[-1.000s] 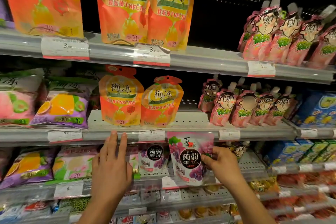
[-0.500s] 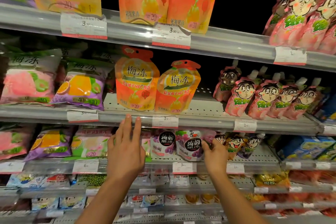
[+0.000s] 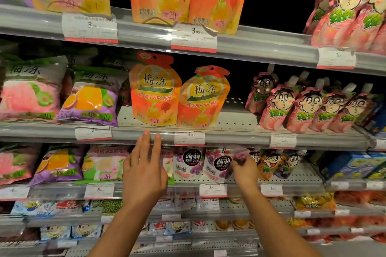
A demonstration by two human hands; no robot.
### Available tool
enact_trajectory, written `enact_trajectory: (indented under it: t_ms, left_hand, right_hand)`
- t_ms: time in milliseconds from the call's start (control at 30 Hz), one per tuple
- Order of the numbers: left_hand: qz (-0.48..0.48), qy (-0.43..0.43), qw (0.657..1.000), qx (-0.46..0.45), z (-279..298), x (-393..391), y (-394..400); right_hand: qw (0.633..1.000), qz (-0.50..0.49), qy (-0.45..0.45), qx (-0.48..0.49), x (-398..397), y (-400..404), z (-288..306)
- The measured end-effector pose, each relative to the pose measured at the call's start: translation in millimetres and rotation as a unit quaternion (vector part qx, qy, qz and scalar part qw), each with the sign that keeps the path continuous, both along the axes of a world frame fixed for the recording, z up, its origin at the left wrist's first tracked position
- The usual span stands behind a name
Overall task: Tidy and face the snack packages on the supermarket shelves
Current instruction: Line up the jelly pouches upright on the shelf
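We had our right hand (image 3: 243,170) reaching into the third shelf down, fingers curled on the upper right edge of a grape jelly pouch (image 3: 219,164), pinching it so its printed face turned outward toward the aisle. That pouch stood upright just beside a second grape pouch (image 3: 188,162), the two touching or nearly so, both set back a little behind the shelf's front rail (image 3: 246,189). Our guess was that the pinch at the top served to steady the soft pouch, which would likely slump otherwise. Our left hand (image 3: 144,170) hung spread in front of the same shelf, fingers straight and holding nothing, the fingertips (image 3: 146,133) reaching up across the price strip (image 3: 129,134) of the shelf above; whether they touched it we could not tell. It seemed kept free to catch or square the neighbouring packs. On the shelf above, two orange pouches (image 3: 154,94) stood upright but leaned slightly toward each other, well behind the edge, and probably still wanted pulling forward.
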State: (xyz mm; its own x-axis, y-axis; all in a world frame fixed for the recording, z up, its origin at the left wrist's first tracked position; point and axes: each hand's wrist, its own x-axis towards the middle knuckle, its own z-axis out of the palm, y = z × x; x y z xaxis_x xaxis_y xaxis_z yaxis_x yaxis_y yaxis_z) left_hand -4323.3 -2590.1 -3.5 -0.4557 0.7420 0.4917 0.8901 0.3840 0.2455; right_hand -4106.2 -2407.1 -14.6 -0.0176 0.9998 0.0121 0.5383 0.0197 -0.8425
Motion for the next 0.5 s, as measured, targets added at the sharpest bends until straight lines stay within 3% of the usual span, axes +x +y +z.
enact_trajectory:
  t_ms: [200,267,333,400,500]
  left_hand:
    - [-0.077,-0.029,0.989,0.120,-39,21,-1]
    - [-0.074,-0.134,0.983,0.102,-48,29,8]
    - [-0.026,-0.303,0.950,0.078,-49,31,23]
    - [-0.014,-0.425,0.902,0.070,-51,28,39]
    - [-0.014,-0.536,0.840,0.080,-50,22,62]
  right_hand:
    - [0.999,-0.020,0.010,0.030,15,-5,-3]
    - [0.998,-0.044,-0.034,0.039,19,-7,-15]
    - [0.998,-0.043,-0.038,0.013,20,-10,-24]
    - [0.997,-0.026,0.050,-0.053,19,-10,-28]
    - [0.969,0.020,0.209,-0.129,11,-6,-32]
